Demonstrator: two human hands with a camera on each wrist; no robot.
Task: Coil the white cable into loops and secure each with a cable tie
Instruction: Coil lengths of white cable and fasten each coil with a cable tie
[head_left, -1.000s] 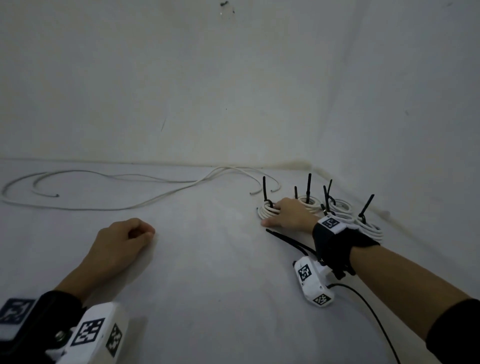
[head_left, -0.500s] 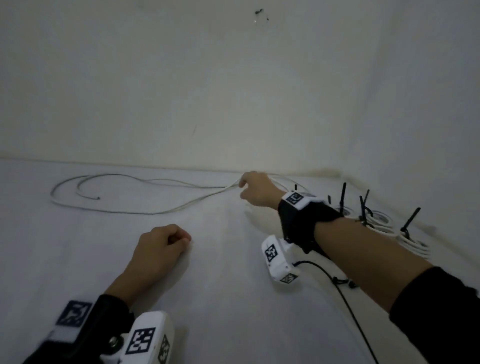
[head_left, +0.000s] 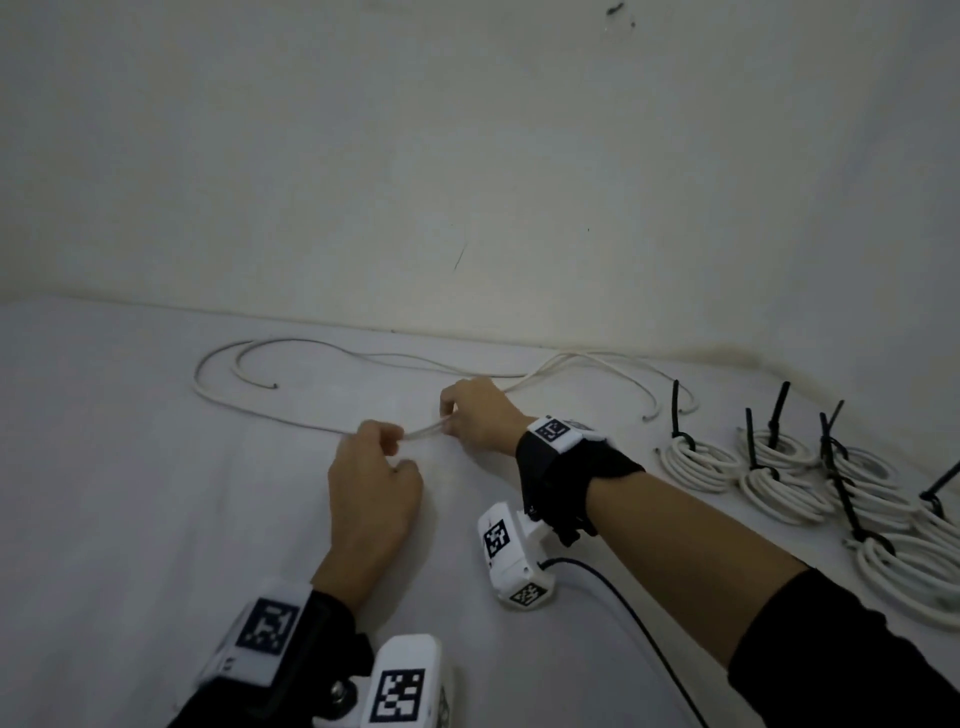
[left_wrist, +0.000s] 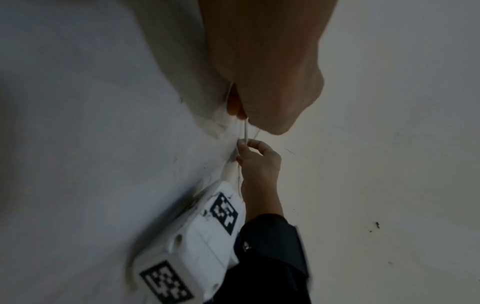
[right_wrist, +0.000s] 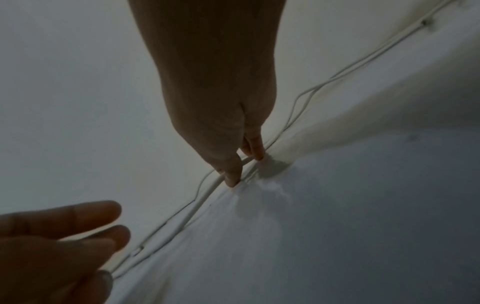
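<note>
Legible text, brands, numbers: none. Only signs present are black-and-white square fiducial markers, carrying no readable characters. Relative to the right wrist camera housing (head_left: 511, 558): two markers on its own faces; one on the wristband (head_left: 553, 432) just above it; further markers on the left-wrist unit (head_left: 402, 686) below-left.

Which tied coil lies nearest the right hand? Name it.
The leftmost coil, first in the row beside the right hand. One black tie stands up from it; the other coils lie farther right, toward the wall.
</note>
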